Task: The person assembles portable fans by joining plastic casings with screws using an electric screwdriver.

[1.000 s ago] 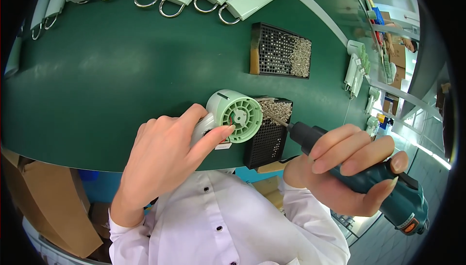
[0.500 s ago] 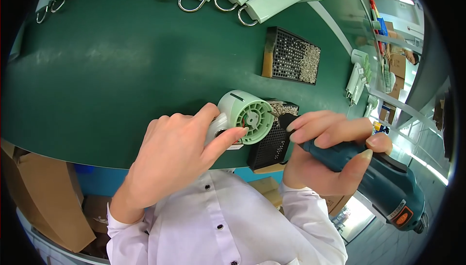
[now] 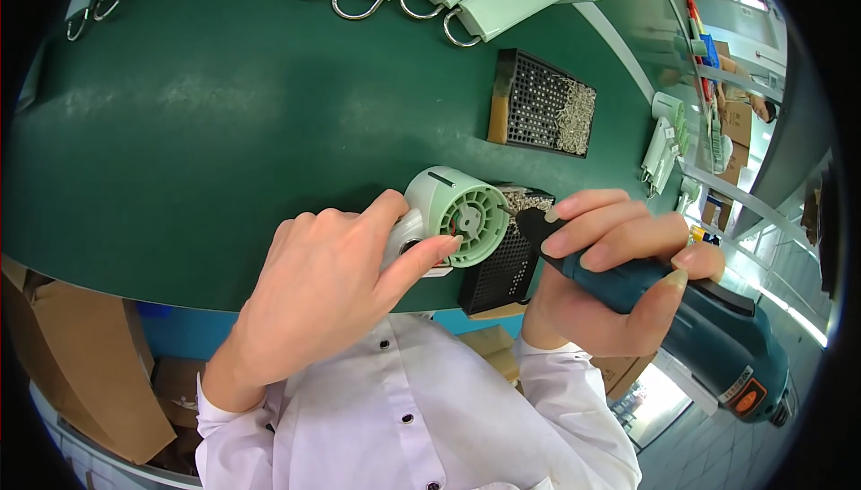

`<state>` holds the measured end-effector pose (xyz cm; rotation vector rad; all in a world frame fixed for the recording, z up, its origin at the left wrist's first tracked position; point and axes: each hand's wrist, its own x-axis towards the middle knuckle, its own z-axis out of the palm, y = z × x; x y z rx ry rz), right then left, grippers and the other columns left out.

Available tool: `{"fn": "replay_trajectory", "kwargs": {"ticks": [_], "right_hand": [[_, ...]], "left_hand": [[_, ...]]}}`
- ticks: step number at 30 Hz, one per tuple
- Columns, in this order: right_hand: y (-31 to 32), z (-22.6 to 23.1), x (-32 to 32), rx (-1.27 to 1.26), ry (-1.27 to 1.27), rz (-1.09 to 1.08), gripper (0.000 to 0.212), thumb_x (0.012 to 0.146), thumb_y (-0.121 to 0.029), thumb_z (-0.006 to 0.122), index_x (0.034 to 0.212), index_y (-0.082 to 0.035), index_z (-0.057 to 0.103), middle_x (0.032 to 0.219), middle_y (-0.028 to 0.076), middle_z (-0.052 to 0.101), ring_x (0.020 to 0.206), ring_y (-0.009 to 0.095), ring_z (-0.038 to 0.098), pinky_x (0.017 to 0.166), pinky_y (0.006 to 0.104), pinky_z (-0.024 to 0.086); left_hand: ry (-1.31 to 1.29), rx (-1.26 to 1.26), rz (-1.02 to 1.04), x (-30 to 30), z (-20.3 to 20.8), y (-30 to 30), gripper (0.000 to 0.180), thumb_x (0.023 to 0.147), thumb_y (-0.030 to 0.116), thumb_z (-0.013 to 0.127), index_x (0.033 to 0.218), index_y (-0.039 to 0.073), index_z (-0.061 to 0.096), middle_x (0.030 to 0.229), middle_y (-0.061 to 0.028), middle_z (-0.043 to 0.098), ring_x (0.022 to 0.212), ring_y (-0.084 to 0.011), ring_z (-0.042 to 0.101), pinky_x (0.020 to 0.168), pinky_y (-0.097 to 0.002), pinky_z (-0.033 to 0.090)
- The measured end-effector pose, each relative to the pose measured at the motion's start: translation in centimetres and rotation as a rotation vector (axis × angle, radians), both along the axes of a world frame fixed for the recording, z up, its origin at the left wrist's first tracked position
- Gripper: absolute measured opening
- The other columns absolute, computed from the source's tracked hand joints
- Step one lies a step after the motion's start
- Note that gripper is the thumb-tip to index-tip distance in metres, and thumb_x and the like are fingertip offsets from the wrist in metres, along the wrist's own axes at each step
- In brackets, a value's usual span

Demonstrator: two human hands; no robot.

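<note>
My left hand (image 3: 332, 279) is closed round a pale green hair dryer (image 3: 432, 192), its thumb at the rim of the round end. That end faces right and shows a ribbed inner ring with a grey hub; a bit of red shows inside. In my right hand (image 3: 610, 270) is a teal electric screwdriver (image 3: 708, 342), fingers wrapped round its body. Its black nose points left, and the thin bit reaches the right rim of the dryer's round end. Whether a screw sits at the tip is too small to tell. The dryer's handle is mostly hidden under my left hand.
Just behind the dryer lies a black perforated screw tray (image 3: 495, 279), partly covered. Another tray (image 3: 543, 104) with small screws piled at one side stands farther back on the green table (image 3: 224, 149). Several pale dryer handles (image 3: 507, 6) with metal loops line the far edge. Cardboard (image 3: 94, 355) stands lower left.
The view has shifted very slightly. My right fingers have moved a little on the screwdriver's front, showing more of its black nose. The left hand keeps its hold on the dryer.
</note>
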<state>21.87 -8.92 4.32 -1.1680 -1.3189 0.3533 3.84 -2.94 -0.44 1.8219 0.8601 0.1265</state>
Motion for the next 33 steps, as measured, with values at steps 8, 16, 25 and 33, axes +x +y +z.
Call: {"fn": "replay_trajectory", "kwargs": {"ticks": [8,16,25,33], "right_hand": [[-0.8,-0.1,-0.3,-0.024,0.124,0.039,0.023,0.097,-0.027,0.04,0.111,-0.009,0.044,0.066,0.01,0.051,0.04,0.023,0.05,0.044,0.0391,0.05],[-6.1,2.3,2.0,0.228,0.207,-0.031,0.028,0.101,-0.029,0.041,0.121,-0.009,0.039,0.074,0.013,0.052,0.043,0.024,0.052,0.041,0.0373,0.05],[-10.7,-0.6,3.1,0.101,0.197,-0.343,0.026,0.096,-0.02,0.04,0.117,-0.006,0.047,0.066,0.011,0.049,0.035,0.02,0.043,0.034,0.0341,0.042],[-12.0,-2.0,3.8,0.076,0.212,-0.359,0.019,0.098,-0.017,0.037,0.112,-0.007,0.045,0.066,0.011,0.048,0.035,0.02,0.044,0.034,0.0361,0.045]], "left_hand": [[0.128,-0.067,0.001,0.1,0.5,-0.6,0.036,0.089,0.038,0.066,0.087,0.002,0.063,0.053,-0.0115,0.057,0.048,-0.0293,0.056,0.053,-0.036,0.042],[0.223,-0.014,0.079,0.6,2.0,-1.2,0.041,0.087,0.041,0.068,0.089,0.001,0.061,0.056,-0.0125,0.059,0.048,-0.0276,0.057,0.052,-0.0342,0.043],[0.01,-0.115,0.334,0.0,0.4,-2.9,0.052,0.073,0.009,0.08,0.114,0.004,0.048,0.091,-0.0139,0.069,0.072,-0.0276,0.068,0.065,-0.0341,0.052],[-0.37,-0.473,0.539,-0.2,0.0,-2.9,0.032,0.084,0.011,0.068,0.109,-0.004,0.055,0.084,-0.0107,0.061,0.063,-0.0148,0.06,0.056,-0.0261,0.048]]}}
